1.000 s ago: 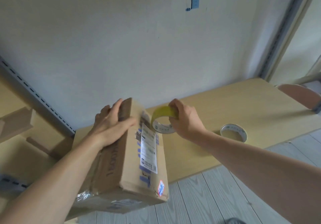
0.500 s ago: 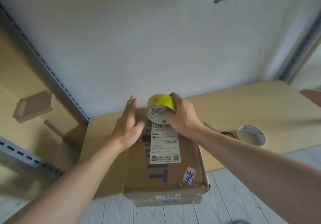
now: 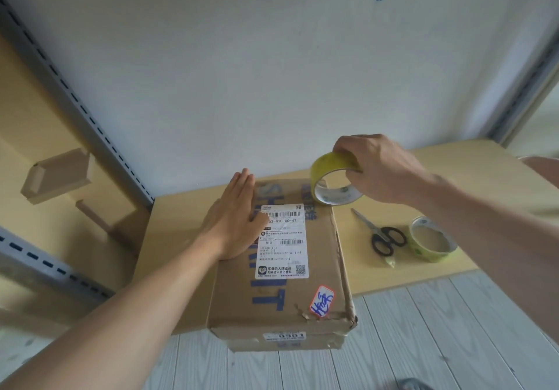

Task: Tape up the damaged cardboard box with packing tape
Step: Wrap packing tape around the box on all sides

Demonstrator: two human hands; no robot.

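Observation:
A brown cardboard box (image 3: pixel 290 299) lies flat on the wooden table (image 3: pixel 472 178), its near end hanging over the table's front edge. A white shipping label and a red-rimmed sticker are on its top, and its near right corner is torn. My left hand (image 3: pixel 236 223) rests flat on the box's left top, fingers straight. My right hand (image 3: pixel 378 169) grips a yellow roll of packing tape (image 3: pixel 332 181) from above, held just over the box's far right corner.
Black-handled scissors (image 3: pixel 384 235) lie on the table right of the box. A second yellow tape roll (image 3: pixel 432 243) lies flat beside them. A white wall stands behind the table, and metal shelving with wooden boards (image 3: pixel 57 175) is at the left.
The box has gone from tilted on its side to lying flat. My left hand now lies flat on its top. My right hand has carried the tape roll to the right, over the far right corner.

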